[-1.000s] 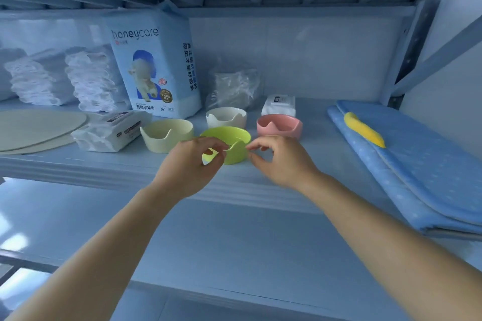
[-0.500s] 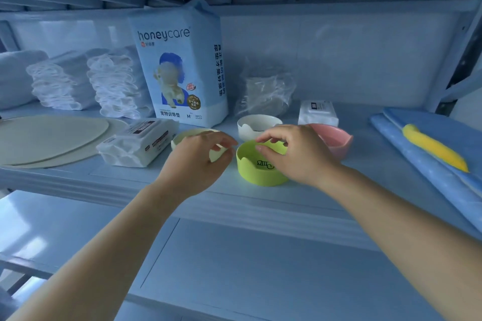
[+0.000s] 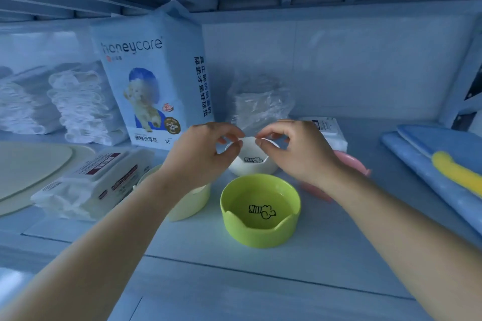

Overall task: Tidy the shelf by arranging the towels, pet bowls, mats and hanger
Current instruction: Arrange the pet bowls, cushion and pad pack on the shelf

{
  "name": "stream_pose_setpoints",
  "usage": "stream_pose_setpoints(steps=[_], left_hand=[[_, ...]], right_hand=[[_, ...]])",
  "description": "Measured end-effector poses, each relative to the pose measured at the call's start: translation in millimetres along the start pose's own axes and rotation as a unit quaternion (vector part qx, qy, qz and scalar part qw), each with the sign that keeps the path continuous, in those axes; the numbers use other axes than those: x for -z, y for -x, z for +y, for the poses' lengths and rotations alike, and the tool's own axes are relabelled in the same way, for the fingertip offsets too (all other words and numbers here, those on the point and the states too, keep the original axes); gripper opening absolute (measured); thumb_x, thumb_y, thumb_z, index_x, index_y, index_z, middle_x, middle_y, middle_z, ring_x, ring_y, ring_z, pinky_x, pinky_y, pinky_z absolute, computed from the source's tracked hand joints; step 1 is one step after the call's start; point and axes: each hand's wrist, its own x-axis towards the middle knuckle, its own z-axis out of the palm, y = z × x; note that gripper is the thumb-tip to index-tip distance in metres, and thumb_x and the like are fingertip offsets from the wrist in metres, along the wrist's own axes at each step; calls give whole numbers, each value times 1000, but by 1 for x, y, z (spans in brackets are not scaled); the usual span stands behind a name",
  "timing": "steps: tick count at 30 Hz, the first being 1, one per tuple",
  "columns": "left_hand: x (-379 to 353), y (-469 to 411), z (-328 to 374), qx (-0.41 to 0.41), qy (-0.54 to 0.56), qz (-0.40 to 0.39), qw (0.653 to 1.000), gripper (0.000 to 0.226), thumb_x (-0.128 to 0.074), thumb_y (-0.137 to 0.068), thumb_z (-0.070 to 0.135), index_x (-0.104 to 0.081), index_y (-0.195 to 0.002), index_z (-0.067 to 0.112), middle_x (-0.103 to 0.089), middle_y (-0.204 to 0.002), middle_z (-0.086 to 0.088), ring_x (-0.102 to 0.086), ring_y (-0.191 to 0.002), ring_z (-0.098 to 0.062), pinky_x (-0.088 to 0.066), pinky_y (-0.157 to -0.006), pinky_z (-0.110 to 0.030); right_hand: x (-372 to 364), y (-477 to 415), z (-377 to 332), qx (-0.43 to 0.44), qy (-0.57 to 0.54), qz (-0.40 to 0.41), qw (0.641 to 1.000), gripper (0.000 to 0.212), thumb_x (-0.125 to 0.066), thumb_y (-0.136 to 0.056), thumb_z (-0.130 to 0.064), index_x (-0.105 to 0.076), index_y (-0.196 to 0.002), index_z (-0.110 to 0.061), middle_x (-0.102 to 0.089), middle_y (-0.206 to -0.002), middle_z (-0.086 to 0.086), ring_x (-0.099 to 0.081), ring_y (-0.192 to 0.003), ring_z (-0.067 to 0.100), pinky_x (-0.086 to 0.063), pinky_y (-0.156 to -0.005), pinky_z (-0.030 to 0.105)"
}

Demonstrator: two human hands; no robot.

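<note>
Four bowls clustered mid-shelf. At the rear one, the white bowl (image 3: 251, 165), left hand (image 3: 206, 154) and right hand (image 3: 297, 151) side by side, fingers curled, thumb and forefinger of each pinching its far rim. Sits upright, mouth up, print on its floor; round, so no long axis.

In front, apart from both hands, green bowl (image 3: 260, 232): upright, rim notch toward the shelf's front edge, fishbone print lying left to right.

Cream bowl (image 3: 193, 203) mostly hidden under the left wrist; touching the wipes pack (image 3: 99, 182) or just beside it, cannot tell which. Pink bowl (image 3: 352, 164) largely covered by the right hand and wrist, only its right rim in sight.

Behind: tall pad pack (image 3: 151, 81) upright, crumpled clear bag (image 3: 260, 101), small white pack (image 3: 331, 130) partly behind the right hand. Folded towels (image 3: 78, 104) stacked back left, blurred. Round mats (image 3: 31, 167) flat at far left, cut off by the frame.

Blue mat (image 3: 430, 172) at right, long axis front to back, cut off at the frame edge; along it a yellow piece (image 3: 459, 174), hard to identify.

Bare shelf (image 3: 339, 229) open right of the green bowl and in front of it; little room between the bowls.
</note>
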Motion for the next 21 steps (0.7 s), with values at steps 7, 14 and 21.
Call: stream_pose_setpoints(steps=[7,14,21], left_hand=[[-39,-58,13,-40,-11,-67,997,17,-56,-84,36,-63,-99,37,-65,-90,20,-62,-88,-3,-52,-80,-32],[-65,-117,37,-120,-2,-108,987,17,-57,-85,31,-64,-100,34,-63,-88,20,-61,-88,-6,-49,-83,-29],[-101,-153,44,-175,-33,-156,971,18,-60,-83,33,-62,-101,37,-58,-85,22,-61,-85,-4,-47,-78,-23]], right_hand=[[20,-18,40,-43,32,48,997,10,-65,-83,-28,-73,-89,-26,-69,-85,-17,-61,-84,2,-41,-69,16],[58,-22,85,-116,103,85,984,8,-66,-82,-21,-74,-86,-23,-65,-80,-18,-62,-83,6,-43,-72,13],[78,-26,125,-183,135,77,971,11,-68,-82,-25,-73,-91,-23,-69,-89,-14,-60,-82,7,-40,-69,13]])
